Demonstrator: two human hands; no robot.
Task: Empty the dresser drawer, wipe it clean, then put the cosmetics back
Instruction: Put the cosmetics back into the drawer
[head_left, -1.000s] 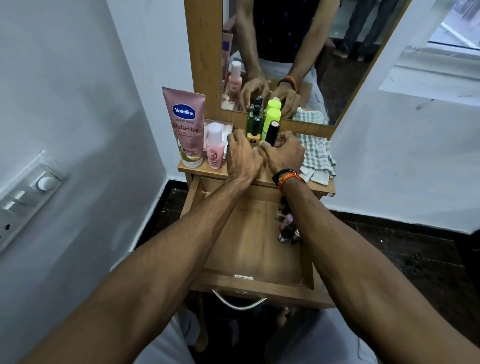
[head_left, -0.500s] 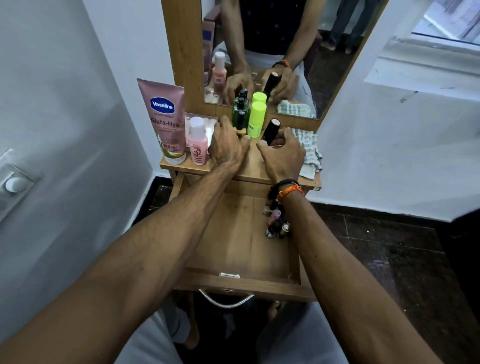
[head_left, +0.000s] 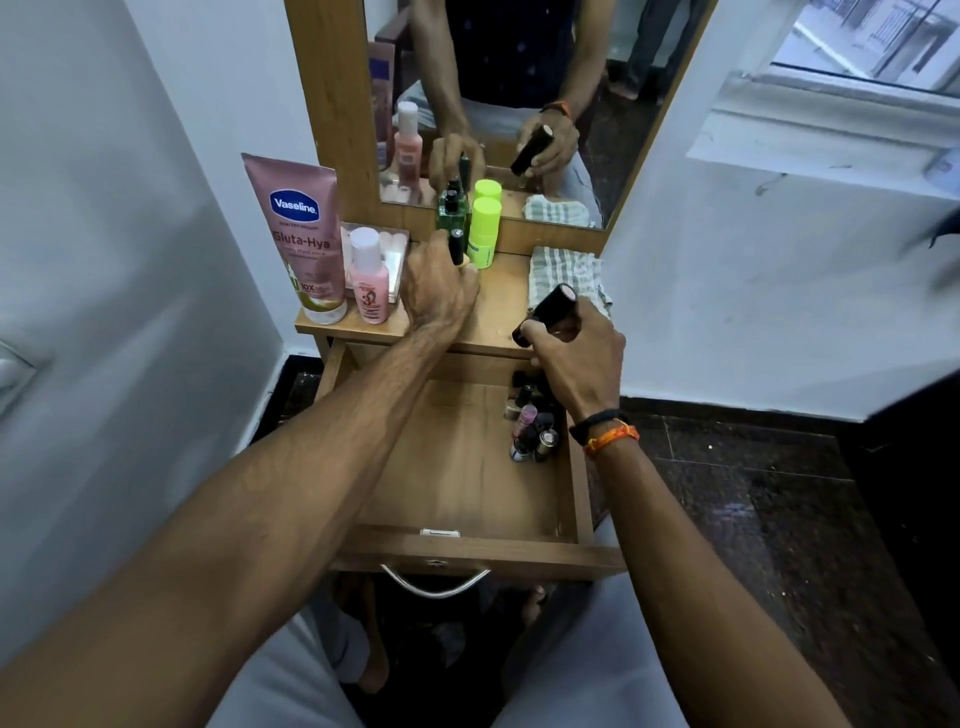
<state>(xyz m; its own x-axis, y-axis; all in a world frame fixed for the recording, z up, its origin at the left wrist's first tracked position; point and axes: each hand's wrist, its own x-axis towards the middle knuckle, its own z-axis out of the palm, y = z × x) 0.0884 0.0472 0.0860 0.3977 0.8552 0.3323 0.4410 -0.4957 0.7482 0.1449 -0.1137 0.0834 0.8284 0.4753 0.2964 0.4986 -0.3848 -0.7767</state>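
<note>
Hands (head_left: 439, 291), two; green bottles (head_left: 484, 228), two.

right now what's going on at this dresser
A person is sorting cosmetics between the dresser top and its open drawer. The right hand holds a dark cylindrical bottle over the drawer's back right corner, where a cluster of small bottles sits. The left hand pinches a small dark tube on the top, beside a green bottle and a lime-green bottle. A pink Vaseline tube, a small pink bottle and a checked cloth are also on top.
</note>
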